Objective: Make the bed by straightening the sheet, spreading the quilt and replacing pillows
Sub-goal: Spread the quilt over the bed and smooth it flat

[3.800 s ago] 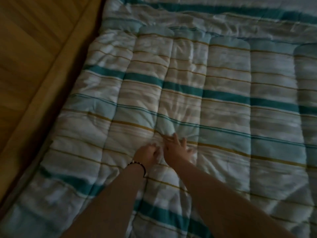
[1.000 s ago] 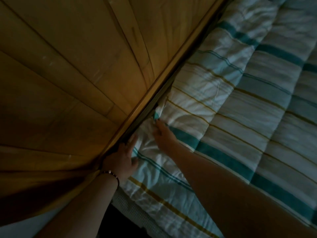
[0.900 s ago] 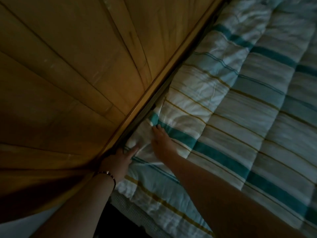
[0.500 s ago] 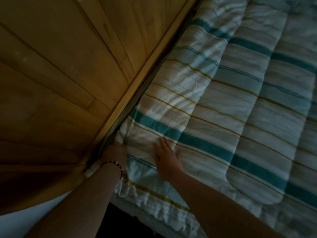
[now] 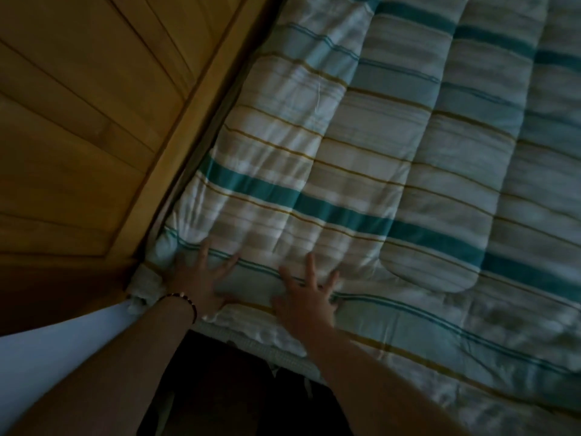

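Looking down at the corner of the bed here, and I'd say the quilt (image 5: 361, 171) part is mostly handled. It lies spread over the mattress with its teal and mustard stripes running fairly straight, its edge sitting right up against the wooden wall panel (image 5: 94, 121) on the left. My left hand (image 5: 196, 278) lies flat on the corner with fingers splayed, gripping nothing, just pressing the fabric down beside the panel. My right hand (image 5: 309, 297) is the same deal, fingers spread and loose on the near edge, a bit apart from the left one. Neither is clenched or pinching anything as far as I can see.

There's some bunching right at the corner where the fabric scrunches against the wood, plus wrinkles fanning out from under the left hand, so my guess is this is the last bit of smoothing on this side.

What's left, I reckon: pillows. None are in view at all, so that step looks undone, or it's happening off camera.

Now the stuff I can't make out. The sheet is basically hidden under the quilt; a pale, textured strip (image 5: 267, 344) peeks out below the near edge, could be sheet or mattress, can't tell. It's super dim and the right side is blurry. The far end and right edge of the bed are cut off, so no idea how they look. The beaded bracelet (image 5: 180, 300) on my left wrist is about the only sharp detail.
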A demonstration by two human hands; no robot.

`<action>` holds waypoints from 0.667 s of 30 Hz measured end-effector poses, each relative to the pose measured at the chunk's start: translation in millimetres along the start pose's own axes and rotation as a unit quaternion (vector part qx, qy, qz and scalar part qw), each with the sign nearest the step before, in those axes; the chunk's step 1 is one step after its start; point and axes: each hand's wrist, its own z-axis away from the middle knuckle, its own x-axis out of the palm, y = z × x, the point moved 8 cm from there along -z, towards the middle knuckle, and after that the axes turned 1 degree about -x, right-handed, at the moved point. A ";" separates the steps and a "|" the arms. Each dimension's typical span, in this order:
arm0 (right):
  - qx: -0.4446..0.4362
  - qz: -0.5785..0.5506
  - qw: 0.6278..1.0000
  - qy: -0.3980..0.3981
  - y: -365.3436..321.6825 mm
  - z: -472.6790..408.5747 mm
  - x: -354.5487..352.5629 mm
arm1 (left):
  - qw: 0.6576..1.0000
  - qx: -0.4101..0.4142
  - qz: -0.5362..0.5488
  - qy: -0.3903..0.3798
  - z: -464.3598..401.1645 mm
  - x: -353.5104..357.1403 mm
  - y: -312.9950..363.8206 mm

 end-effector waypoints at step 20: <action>0.116 -0.006 0.990 0.079 245.0 79.0 -57.7 | 0.987 0.125 0.064 0.078 45.1 3.1 214.6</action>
